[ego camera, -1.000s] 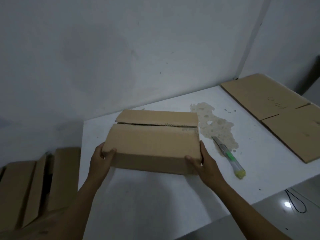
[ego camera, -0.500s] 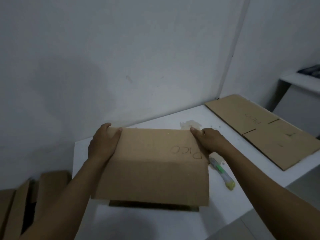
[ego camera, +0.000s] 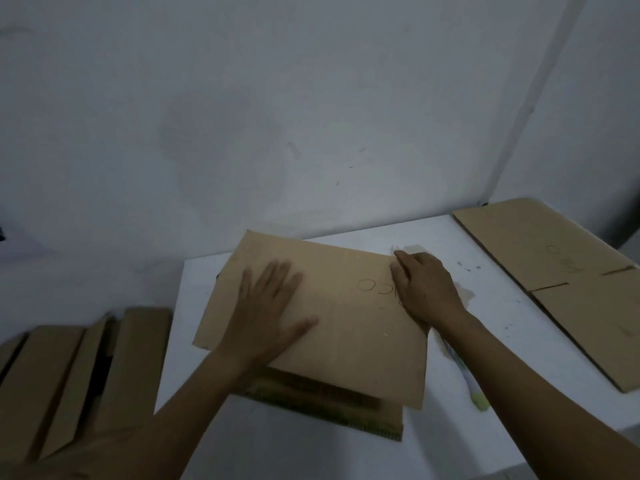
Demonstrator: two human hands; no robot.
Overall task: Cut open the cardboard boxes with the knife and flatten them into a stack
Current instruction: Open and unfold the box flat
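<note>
A brown cardboard box (ego camera: 346,327) lies collapsed and nearly flat on the white table (ego camera: 502,327), with handwriting on its top panel and a lower flap showing at the near edge. My left hand (ego camera: 266,310) presses flat on the panel's left part, fingers spread. My right hand (ego camera: 426,289) grips the box's right edge near the far corner, fingers curled. The knife (ego camera: 476,393), with a yellow-green end, lies on the table just right of the box, mostly hidden by my right forearm.
A stack of flattened cardboard (ego camera: 561,271) lies at the table's right end by the wall corner. Several unflattened boxes (ego camera: 69,375) stand below the table's left edge. A wall runs close behind the table. A stained patch (ego camera: 464,296) marks the tabletop by my right hand.
The box was turned over towards me and pushed down nearly flat. My left hand left the far corner and now presses flat on the panel; my right hand stays on the right edge.
</note>
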